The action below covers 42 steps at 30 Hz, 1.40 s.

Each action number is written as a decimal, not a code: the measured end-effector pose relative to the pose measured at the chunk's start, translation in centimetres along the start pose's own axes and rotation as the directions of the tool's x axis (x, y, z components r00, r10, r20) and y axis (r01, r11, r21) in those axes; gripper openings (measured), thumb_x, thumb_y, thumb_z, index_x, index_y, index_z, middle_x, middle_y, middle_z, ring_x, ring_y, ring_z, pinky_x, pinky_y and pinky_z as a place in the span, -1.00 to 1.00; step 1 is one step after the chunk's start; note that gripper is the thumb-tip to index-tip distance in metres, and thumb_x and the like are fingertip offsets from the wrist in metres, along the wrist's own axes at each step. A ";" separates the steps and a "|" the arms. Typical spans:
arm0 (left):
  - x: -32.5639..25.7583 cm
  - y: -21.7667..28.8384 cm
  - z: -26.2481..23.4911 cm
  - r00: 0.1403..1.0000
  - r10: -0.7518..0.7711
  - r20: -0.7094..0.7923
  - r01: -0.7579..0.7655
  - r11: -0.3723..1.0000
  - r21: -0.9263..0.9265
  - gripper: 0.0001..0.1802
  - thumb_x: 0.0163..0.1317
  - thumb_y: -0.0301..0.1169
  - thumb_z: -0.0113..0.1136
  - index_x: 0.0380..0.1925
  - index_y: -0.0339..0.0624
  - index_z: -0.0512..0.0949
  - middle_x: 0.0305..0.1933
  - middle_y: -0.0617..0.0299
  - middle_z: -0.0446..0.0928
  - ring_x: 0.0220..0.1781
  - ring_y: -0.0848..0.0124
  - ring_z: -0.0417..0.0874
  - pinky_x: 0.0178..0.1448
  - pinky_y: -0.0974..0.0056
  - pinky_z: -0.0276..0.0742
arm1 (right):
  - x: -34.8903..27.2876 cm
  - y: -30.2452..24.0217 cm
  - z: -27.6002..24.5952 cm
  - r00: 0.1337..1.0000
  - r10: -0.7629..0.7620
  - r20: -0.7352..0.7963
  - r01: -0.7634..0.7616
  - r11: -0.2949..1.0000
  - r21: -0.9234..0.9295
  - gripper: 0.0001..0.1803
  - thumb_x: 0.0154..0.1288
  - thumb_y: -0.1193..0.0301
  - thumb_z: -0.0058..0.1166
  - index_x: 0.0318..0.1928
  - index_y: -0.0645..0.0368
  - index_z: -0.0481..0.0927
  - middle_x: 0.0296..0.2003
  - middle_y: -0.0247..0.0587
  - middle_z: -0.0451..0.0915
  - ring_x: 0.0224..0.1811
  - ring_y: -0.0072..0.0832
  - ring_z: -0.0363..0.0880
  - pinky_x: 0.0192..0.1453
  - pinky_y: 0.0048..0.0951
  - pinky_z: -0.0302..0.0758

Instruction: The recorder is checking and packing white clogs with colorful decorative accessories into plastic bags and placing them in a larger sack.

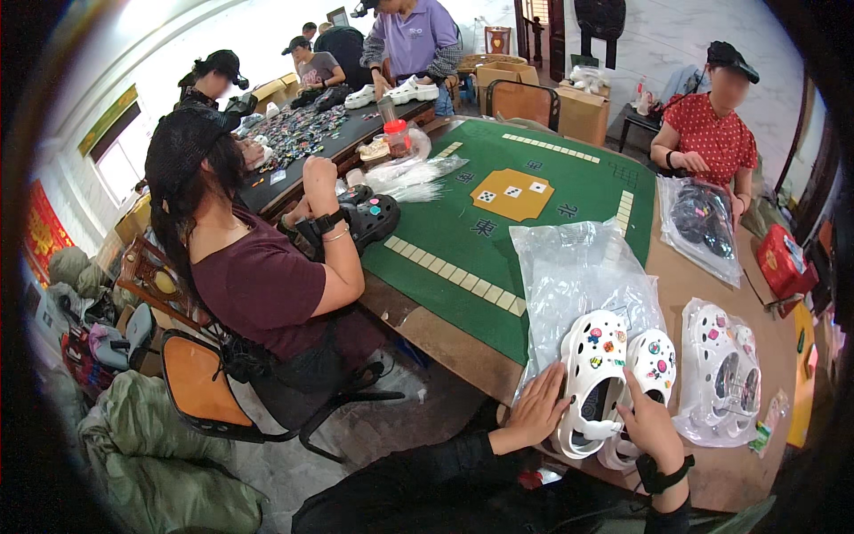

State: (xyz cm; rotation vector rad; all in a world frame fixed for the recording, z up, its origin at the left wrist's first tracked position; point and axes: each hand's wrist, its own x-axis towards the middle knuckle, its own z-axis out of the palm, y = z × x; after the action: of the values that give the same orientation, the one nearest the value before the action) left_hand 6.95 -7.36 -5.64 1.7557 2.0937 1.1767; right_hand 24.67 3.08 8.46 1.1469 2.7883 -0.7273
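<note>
Two white clogs with colourful charms stand side by side at the table's near edge, toes over a clear plastic bag [560, 267]. My left hand [535, 411] lies with fingers stretched out, their tips at the outer side of the left clog [578, 374]. At the right clog [656, 360], my right hand [654, 427] is closed about its open heel part, index finger pointing toward the toe. The right hand's lower fingers are partly hidden. Another pair of white clogs [712, 347], wrapped in clear plastic, lies to the right.
A green mat [427, 214] with pale tiles covers the table's middle. Close on my left, a person [258, 258] handles black clogs [374, 218]. Across at the right, another person holds bagged black clogs [698, 214]. A red box [783, 258] stands at the right edge.
</note>
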 end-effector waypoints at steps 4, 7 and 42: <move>0.0 0.1 0.0 1.000 0.018 -0.017 -0.018 1.000 -0.020 -0.34 0.34 -0.15 -0.21 0.29 -0.37 -0.04 0.33 -0.13 0.07 0.38 0.06 0.07 0.37 0.09 -0.01 | 0.0 0.1 0.2 1.000 0.017 -0.008 -0.017 1.000 -0.010 -0.26 0.18 0.38 0.00 0.34 0.01 -0.01 -0.45 0.23 0.52 -0.34 0.10 0.52 -0.23 -0.07 0.41; 0.0 0.2 -0.2 1.000 0.020 -0.018 -0.020 0.999 -0.028 -0.34 0.34 -0.15 -0.21 0.29 -0.37 -0.04 0.33 -0.13 0.07 0.38 0.06 0.07 0.37 0.09 -0.01 | -0.1 -0.1 0.6 0.999 0.023 -0.035 -0.024 0.999 -0.028 -0.27 0.17 0.38 0.00 0.33 0.01 0.00 -0.45 0.22 0.53 -0.35 0.09 0.52 -0.24 -0.07 0.42; 0.1 0.3 -0.3 1.000 0.012 0.002 -0.012 1.000 0.006 -0.35 0.32 -0.21 -0.21 0.29 -0.39 -0.04 0.34 -0.13 0.05 0.38 0.05 0.07 0.38 0.11 -0.04 | -1.7 0.4 0.7 0.995 -0.096 -0.009 0.096 0.988 0.119 -0.72 0.23 0.36 -0.02 -0.06 0.13 0.40 -0.35 0.08 0.45 -0.26 0.00 0.51 -0.24 -0.13 0.43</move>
State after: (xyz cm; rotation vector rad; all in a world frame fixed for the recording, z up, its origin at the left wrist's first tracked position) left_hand 6.98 -7.38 -5.20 1.7741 2.0908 1.1726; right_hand 26.08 1.94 8.02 1.0369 2.8547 -0.9134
